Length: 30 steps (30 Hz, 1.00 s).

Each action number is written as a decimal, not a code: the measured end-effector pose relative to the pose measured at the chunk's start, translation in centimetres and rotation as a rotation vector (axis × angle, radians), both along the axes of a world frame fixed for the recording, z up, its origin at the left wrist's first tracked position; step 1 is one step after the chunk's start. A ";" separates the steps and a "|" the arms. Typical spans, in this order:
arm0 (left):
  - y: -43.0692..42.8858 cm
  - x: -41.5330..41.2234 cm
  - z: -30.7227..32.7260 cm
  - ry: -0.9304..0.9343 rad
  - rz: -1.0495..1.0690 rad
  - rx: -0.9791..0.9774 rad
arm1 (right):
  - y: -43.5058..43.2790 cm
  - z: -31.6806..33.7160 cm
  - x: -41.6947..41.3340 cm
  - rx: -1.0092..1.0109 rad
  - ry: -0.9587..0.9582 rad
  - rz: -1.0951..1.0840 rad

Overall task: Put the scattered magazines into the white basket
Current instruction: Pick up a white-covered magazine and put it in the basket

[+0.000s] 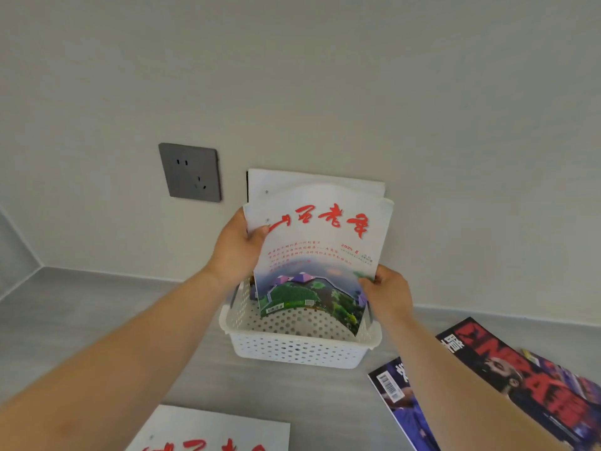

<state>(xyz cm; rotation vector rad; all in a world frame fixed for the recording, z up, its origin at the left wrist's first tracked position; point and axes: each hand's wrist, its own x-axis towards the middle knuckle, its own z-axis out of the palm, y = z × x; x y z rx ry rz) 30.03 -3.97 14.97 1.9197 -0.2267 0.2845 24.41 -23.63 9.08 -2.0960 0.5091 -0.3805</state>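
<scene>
The white perforated basket (302, 349) stands on the grey counter against the wall. Both hands hold a white magazine with red lettering and a landscape picture (318, 255) upright, its lower edge inside the basket. My left hand (239, 252) grips its upper left edge. My right hand (387, 292) grips its lower right edge. Another white magazine (292, 182) stands behind it, leaning on the wall. A white magazine with red lettering (214, 431) lies on the counter at the bottom. A dark red and black magazine (533, 382) and a blue one (403, 402) lie at the right.
A grey wall socket (190, 172) sits on the wall left of the basket. The grey counter (81, 307) meets the wall just behind the basket and a side wall at the far left.
</scene>
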 end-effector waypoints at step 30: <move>-0.4 5.5 -6.3 0.079 0.312 0.154 | 0.2 -0.9 4.1 0.076 0.045 -0.073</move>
